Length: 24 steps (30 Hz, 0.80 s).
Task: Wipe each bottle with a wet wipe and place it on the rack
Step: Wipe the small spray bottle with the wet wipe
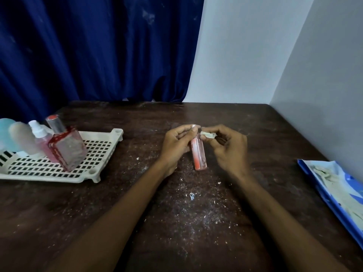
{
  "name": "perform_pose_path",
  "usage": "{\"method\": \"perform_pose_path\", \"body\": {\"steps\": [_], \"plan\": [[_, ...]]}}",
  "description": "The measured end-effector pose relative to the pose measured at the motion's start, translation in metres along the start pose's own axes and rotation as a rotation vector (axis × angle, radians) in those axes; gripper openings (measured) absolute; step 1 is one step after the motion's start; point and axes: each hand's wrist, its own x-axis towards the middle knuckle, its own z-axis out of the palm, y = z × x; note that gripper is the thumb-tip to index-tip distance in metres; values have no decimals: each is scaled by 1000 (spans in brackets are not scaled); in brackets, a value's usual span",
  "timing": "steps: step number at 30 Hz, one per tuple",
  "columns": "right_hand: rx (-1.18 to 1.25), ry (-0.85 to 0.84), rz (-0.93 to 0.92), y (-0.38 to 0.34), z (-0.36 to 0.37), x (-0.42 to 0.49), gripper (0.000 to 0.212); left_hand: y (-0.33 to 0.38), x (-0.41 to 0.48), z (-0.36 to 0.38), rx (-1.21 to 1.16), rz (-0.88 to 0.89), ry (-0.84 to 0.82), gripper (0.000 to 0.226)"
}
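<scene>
Head view: speckled dark table [188, 222], blue curtain [88, 46] upper left, white wall [245, 46] right; left hand [174, 144] grips bottle [199, 156], right hand [229, 148] pinches wipe [208, 135].

Dim, cool indoor light. Wall [245, 55] brightest, curtain [88, 46] folds go near black. Faint soft shadows on desk [117, 213]. Bottles [66, 148] on rack [49, 179] at desk's left edge smeared, probably lens blur. Wide-angle stretch at frame edges. Centre sharper, still slightly soft.

We see a dark, matt wooden surface [117, 203] flecked with pale crumbs, a cream perforated plastic rack [102, 148], a clear, glossy, probably plastic bottle [199, 154], and velvety blue cloth curtain [98, 52].
</scene>
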Motion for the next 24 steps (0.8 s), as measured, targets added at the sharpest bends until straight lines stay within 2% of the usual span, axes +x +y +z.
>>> {"method": "perform_pose_path", "body": {"steps": [4, 9, 14, 24], "plan": [[39, -34, 18, -4, 0, -9, 23, -4, 0, 0, -28, -8, 27, 25], [-64, -3, -70, 0, 2, -10, 22, -4, -3, 7, -45, -15, 46, 26], [-24, 34, -91, 3, -1, -7, 30, -1, -3, 9, -69, -5, 24, 27], [-177, 24, -222, 5, -6, -5, 24, 4, -4, 8, -111, -14, -4, 26]]}}
